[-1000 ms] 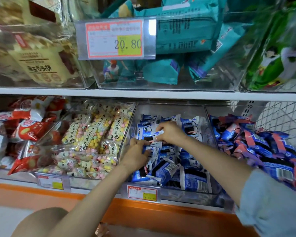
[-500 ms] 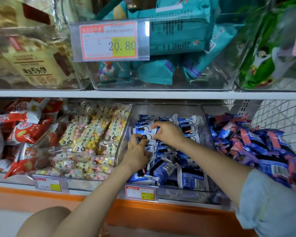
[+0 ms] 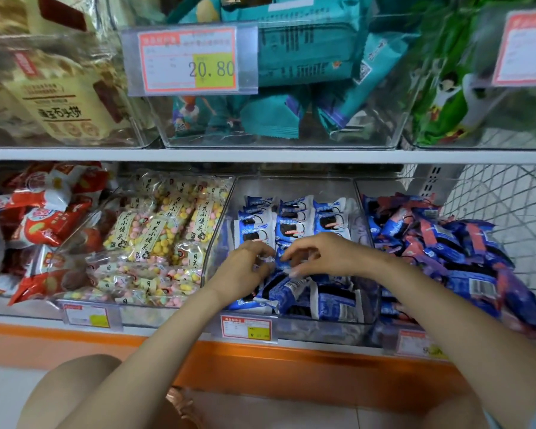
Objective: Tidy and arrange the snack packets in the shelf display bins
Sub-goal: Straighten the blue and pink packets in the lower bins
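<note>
Blue-and-white snack packets [image 3: 292, 225], apparently cookies, neat rows behind, jumbled in front, clear bin [image 3: 294, 185]

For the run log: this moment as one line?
step: arranging | left hand: pinches blue packet | right hand: pinches same packet | where: clear bin | rows: back neat, front loose

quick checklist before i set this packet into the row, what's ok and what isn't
1. Grip on the packet: ok, left hand and right hand both pinch it.
2. Back rows upright in three columns: ok.
3. Front packets tidy: not ok, they lie jumbled.
4. Held packet facing the same way as the rows: cannot tell, the fingers cover most of it.
5. Both hands inside the middle bin: ok.
</note>
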The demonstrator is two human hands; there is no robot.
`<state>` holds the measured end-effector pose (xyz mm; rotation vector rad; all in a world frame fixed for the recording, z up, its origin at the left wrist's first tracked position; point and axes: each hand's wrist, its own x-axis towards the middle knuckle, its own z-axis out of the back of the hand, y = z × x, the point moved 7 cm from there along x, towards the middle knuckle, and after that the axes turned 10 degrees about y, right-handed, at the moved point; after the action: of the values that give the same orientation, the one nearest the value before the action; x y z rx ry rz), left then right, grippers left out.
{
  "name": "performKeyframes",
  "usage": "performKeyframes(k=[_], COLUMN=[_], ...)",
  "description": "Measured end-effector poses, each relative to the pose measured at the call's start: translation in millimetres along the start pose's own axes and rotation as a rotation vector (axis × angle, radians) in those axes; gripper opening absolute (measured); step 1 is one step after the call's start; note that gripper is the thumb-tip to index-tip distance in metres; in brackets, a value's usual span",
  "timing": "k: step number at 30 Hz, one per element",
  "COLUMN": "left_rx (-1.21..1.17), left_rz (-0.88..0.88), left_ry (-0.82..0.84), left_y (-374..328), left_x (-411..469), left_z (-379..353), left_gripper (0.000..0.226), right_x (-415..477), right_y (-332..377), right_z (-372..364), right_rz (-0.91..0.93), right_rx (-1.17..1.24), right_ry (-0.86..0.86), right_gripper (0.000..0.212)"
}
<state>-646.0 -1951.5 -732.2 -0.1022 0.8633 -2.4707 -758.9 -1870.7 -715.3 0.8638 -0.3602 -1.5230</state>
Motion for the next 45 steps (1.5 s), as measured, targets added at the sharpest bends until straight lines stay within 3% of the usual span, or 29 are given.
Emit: performKeyframes(k=[2, 5, 13, 20, 23, 29, 38, 45], left_rx=[-0.022, -0.067, -0.197, -0.31, -0.352, -0.76, -0.855, -0.857], left_rz=[-0.01, -0.01, -0.012, -0.062, -0.06, -0.005, 0.148, 0.158], left_ry=[-0.019, -0.081, -0.134, 0.0, -0.026, -0.086, -0.179, -0.208], left_y=[-2, -2, 0, -10, -7, -4, 9, 15], left_x=[-4, -6, -1, -4, -1, 1, 8, 23], left_z=[4, 13, 19, 11, 12, 12, 7, 6], left_gripper=[0.025, 0.026, 0.02, 0.018, 0.017, 0.014, 0.022, 0.015], right_x=[-5, -5, 4, 2, 0, -6, -4, 8], right_y=[6, 8, 2, -6, -5, -6, -17, -35], right_z=[-10, -21, -11, 11, 15, 33, 35, 45], right_rz=[0.018, 0.03, -0.07, -0.108, -0.078, -0.049, -0.158, -0.276], right_rx=[-0.034, -0.171, -0.308, -0.041, 0.098, 0.257, 0.314, 0.259], right_ry=[0.16, 0.224, -0.049, -0.24, -0.267, -0.427, -0.396, -0.419], right_gripper=[0.044, 0.057, 0.034, 0.036, 0.028, 0.011, 0.02, 0.009])
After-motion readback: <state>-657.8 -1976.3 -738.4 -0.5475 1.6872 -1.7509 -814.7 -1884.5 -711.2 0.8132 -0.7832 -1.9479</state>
